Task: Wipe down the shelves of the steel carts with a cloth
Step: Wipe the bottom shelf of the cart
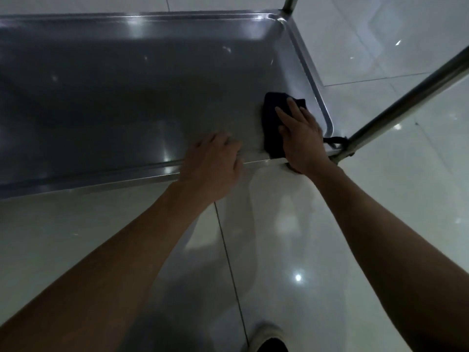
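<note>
A steel cart shelf point(127, 92) with a raised rim fills the upper left of the view. A dark cloth point(272, 123) lies on the shelf near its front right corner. My right hand point(300, 133) presses flat on the cloth with straight fingers. My left hand point(215, 161) rests over the shelf's front rim just left of the cloth, fingers bent over the edge; it looks blurred and I cannot tell if it grips the rim.
A steel cart post point(406, 97) slants up from the front right corner, and another post point(290, 2) stands at the far right corner. A dark strap point(335, 141) hangs at the front corner. Glossy white floor tiles point(304, 250) surround the cart. A shoe point(269, 339) shows at the bottom.
</note>
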### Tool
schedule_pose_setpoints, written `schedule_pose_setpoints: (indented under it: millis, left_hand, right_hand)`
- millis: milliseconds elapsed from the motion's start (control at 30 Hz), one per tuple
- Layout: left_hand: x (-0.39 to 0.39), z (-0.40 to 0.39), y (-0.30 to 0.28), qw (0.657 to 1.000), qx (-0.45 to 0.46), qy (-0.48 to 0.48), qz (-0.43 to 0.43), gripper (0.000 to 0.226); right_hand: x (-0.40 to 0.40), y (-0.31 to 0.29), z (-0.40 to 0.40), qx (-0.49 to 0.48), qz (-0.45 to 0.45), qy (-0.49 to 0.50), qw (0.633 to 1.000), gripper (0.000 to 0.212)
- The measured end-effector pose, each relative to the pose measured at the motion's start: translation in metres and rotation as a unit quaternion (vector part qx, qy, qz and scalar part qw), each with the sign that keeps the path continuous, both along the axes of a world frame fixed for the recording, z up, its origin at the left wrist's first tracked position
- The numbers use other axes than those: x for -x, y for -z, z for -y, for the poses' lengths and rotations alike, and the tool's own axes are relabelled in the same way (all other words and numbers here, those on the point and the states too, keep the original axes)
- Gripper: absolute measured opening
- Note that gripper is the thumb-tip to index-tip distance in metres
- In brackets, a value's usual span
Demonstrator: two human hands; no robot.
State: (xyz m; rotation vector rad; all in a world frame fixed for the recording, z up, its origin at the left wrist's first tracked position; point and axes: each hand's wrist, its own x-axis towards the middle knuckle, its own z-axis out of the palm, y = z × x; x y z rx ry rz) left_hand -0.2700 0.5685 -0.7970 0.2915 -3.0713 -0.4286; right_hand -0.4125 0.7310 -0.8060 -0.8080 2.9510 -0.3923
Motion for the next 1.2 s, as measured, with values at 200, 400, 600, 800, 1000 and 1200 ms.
schedule_pose_setpoints:
  millis: [200, 400, 600, 800, 1000, 1200]
  left_hand:
    - [0.014, -0.015, 0.005, 0.998, 0.032, -0.047, -0.019, 0.029]
    - [0.007, -0.007, 0.011, 0.998, 0.015, -0.035, -0.049, 0.03]
    - [-0.013, 0.031, 0.004, 0.997, -0.043, 0.0, -0.066, 0.035]
    - [-0.07, 0.109, -0.007, 0.991, 0.013, -0.127, -0.045, 0.037]
    - [-0.117, 0.156, -0.013, 0.974, 0.044, -0.22, -0.022, 0.022]
    - [-0.144, 0.174, 0.001, 0.976, 0.01, -0.219, -0.014, 0.022]
  right_hand:
    - [0.032, -0.004, -0.041, -0.013, -0.027, 0.033, 0.999, 0.046]
    - [0.031, -0.001, -0.028, 0.005, -0.024, 0.051, 0.998, 0.045]
    - [0.014, 0.002, 0.026, -0.005, -0.005, 0.009, 1.0, 0.046]
    - [-0.025, 0.011, 0.12, -0.004, 0.022, -0.049, 0.999, 0.049]
    - [-0.071, 0.015, 0.212, 0.001, 0.02, -0.137, 0.99, 0.048]
    - [-0.118, 0.015, 0.287, -0.005, 0.015, -0.252, 0.968, 0.05]
